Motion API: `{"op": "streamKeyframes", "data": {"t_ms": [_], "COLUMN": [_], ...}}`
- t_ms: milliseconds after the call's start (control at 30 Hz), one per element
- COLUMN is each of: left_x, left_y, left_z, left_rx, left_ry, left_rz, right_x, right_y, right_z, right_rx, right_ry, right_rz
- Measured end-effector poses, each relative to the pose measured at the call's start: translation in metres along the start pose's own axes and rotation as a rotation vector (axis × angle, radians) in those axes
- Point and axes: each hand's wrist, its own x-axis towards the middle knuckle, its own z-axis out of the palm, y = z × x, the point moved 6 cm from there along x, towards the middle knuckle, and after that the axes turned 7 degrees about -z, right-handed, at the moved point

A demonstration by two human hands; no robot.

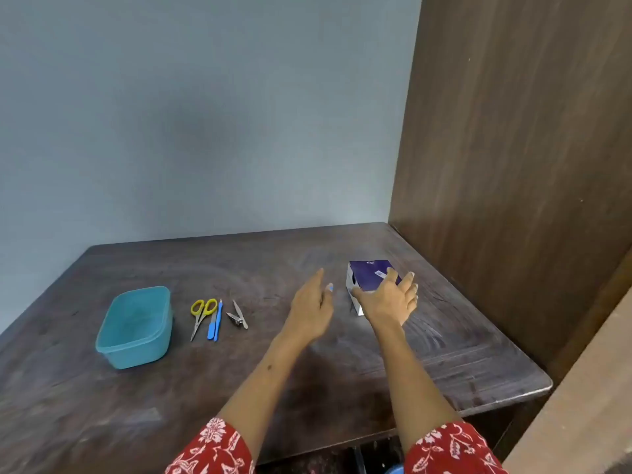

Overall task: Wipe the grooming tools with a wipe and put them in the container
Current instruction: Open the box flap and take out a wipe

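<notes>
A teal plastic container (135,326) stands empty at the left of the dark wooden table (239,268). To its right lie yellow-handled scissors (201,314), a blue-handled file (215,321) and a metal nail clipper (237,316), side by side. A purple and white wipe box (367,277) sits at the right. My right hand (390,299) is at the box's near end with spread fingers, thumb against its side; I cannot tell if it grips. My left hand (313,304) hovers open just left of the box, fingers straight, holding nothing.
A tall brown wooden cabinet (513,165) stands against the table's right side. A grey-blue wall (205,114) runs along the back edge. The table's front right corner (543,384) is rounded.
</notes>
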Motion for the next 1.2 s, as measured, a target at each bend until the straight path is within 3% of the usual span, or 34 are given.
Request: {"op": "streamKeyframes", "data": {"t_ms": [333,533,733,833,1200], "left_x": [0.021,0.044,0.06,0.061,0.067], "left_y": [-0.01,-0.013,-0.02,-0.022,-0.027], "left_z": [0.04,0.075,0.085,0.091,0.093], "left_rx": [0.047,-0.075,-0.091,0.014,-0.021], "left_ry": [-0.114,-0.186,-0.113,-0.055,0.019], "left_rz": [-0.016,-0.07,-0.106,-0.033,0.003], "right_x": [0.019,0.022,0.029,0.03,0.032], "right_y": [0.006,0.005,0.001,0.001,-0.003], "right_z": [0.009,0.015,0.018,0.016,0.014], "right_rx": [0.006,0.025,0.006,0.024,0.054], "right_ry": [0.066,0.116,0.119,0.134,0.086], "right_rz": [0.017,0.07,0.087,0.065,0.097]}}
